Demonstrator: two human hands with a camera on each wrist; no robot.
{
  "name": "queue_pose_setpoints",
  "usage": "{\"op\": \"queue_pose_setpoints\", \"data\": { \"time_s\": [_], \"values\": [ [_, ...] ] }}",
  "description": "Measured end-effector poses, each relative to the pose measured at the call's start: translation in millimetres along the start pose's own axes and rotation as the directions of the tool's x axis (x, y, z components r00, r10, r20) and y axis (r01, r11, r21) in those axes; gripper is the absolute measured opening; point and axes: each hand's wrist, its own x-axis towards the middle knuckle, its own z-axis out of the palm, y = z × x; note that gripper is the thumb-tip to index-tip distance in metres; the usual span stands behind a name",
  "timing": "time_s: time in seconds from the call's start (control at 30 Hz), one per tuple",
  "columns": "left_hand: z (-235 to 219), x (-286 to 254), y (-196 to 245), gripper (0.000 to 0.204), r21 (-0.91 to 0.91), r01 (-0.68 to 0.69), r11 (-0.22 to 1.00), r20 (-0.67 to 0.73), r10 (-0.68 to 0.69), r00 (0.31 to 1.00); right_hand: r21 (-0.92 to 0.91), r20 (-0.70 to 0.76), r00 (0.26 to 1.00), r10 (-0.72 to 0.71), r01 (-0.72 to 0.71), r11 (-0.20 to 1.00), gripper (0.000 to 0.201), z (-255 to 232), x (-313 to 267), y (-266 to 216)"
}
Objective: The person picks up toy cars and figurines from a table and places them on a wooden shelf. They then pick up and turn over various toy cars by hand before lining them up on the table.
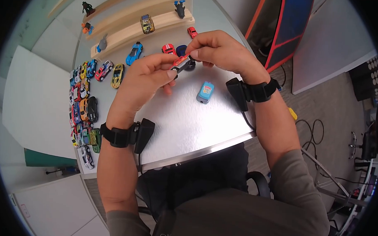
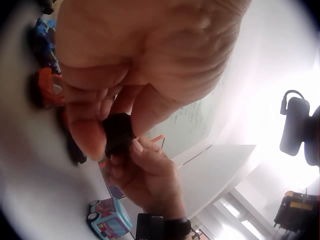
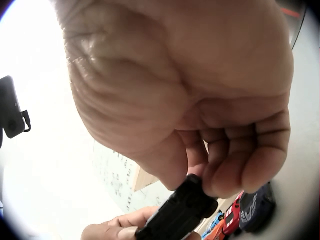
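Note:
Both hands hold one small toy car above the metal table, silver on its side with red and orange on top. My left hand grips one end between thumb and fingers. At the other end, my right hand pinches the car with thumb and fingertips. The car's black underside faces the right wrist view. Beneath and behind the hands are a red toy car with white stripes and a dark blue toy car, partly hidden. A light blue toy van stands nearer my body.
Rows of toy cars line the table's left edge. Blue and yellow toy cars stand right of them. At the back, a wooden tiered rack carries small figures and a yellow-black car; a small red car is beside it.

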Motion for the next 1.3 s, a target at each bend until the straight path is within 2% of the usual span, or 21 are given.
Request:
{"op": "queue_pose_setpoints", "data": {
  "time_s": [0.03, 0.07, 0.2, 0.27, 0.4, 0.47, 0.53, 0.6, 0.7, 0.8, 0.87, 0.97, 1.1, 1.2, 1.27, 1.3],
  "values": [
    [-2, 0, 0, 0.032, 0.002, -0.004, 1.000, 0.001, 0.004, 1.000, 0.062, -0.003, 0.999, -0.035, 0.035, 0.997, 0.016, 0, 0, 2],
    [-3, 1, -1, 0.032, -0.074, -0.002, 0.997, -0.011, 0.001, 1.000, 0.124, -0.006, 0.998, -0.070, 0.071, 0.990, 0.017, -1, 1, 4],
    [-9, 3, -3, 0.032, -0.253, -0.002, 0.967, -0.021, -0.004, 1.000, 0.166, -0.039, 0.992, -0.124, 0.129, 0.978, 0.018, 1, 0, 3],
    [-10, 4, -3, 0.033, -0.287, -0.010, 0.958, -0.024, 0.004, 1.000, 0.217, -0.110, 0.976, -0.188, 0.208, 0.954, 0.018, 6, -1, 3],
    [-13, 5, 0, 0.034, -0.375, -0.016, 0.927, 0.001, 0.018, 1.000, 0.226, -0.113, 0.973, -0.203, 0.224, 0.948, 0.018, 7, -1, 1],
    [-10, 5, 1, 0.034, -0.378, -0.020, 0.925, -0.003, 0.020, 1.000, 0.290, -0.147, 0.970, -0.194, 0.230, 0.929, 0.016, 10, -1, 1],
    [-8, 4, 0, 0.035, -0.381, -0.021, 0.924, -0.005, 0.021, 1.000, 0.281, -0.120, 0.975, -0.186, 0.213, 0.936, 0.016, 10, -1, 2],
    [-7, 3, -1, 0.038, -0.270, -0.060, 0.961, -0.019, 0.057, 0.998, 0.272, -0.093, 0.980, -0.176, 0.195, 0.942, 0.016, 11, -1, 2],
    [-3, 2, -2, 0.041, -0.202, -0.099, 0.974, -0.048, 0.091, 0.995, 0.263, -0.110, 0.981, -0.161, 0.185, 0.947, 0.014, 15, -1, 0],
    [1, 1, -1, 0.042, -0.176, -0.095, 0.980, -0.053, 0.087, 0.995, 0.292, -0.134, 0.978, -0.161, 0.194, 0.936, 0.022, 18, -1, -1],
    [4, 1, -1, 0.042, -0.164, -0.096, 0.982, -0.050, 0.089, 0.995, 0.235, -0.093, 0.987, -0.130, 0.149, 0.961, 0.022, 17, 0, 0],
    [5, 2, -3, 0.042, -0.137, -0.108, 0.985, -0.049, 0.102, 0.994, 0.159, -0.105, 0.987, -0.118, 0.134, 0.978, 0.025, 19, 1, 0],
    [9, 3, -3, 0.041, -0.152, -0.120, 0.981, -0.074, 0.110, 0.991, 0.155, -0.108, 0.989, -0.099, 0.115, 0.981, 0.028, 20, 1, -1],
    [7, 2, -1, 0.039, -0.136, -0.112, 0.984, -0.078, 0.102, 0.992, 0.157, -0.099, 0.985, -0.142, 0.157, 0.975, 0.025, 20, 1, 1],
    [3, 3, -2, 0.038, -0.159, -0.107, 0.981, -0.101, 0.091, 0.991, 0.350, -0.137, 0.979, -0.154, 0.193, 0.917, 0.022, 22, 0, -1],
    [1, 3, -3, 0.037, -0.183, -0.101, 0.978, -0.123, 0.080, 0.989, 0.349, -0.137, 0.978, -0.155, 0.194, 0.917, 0.022, 21, -1, -2]
  ]
}}
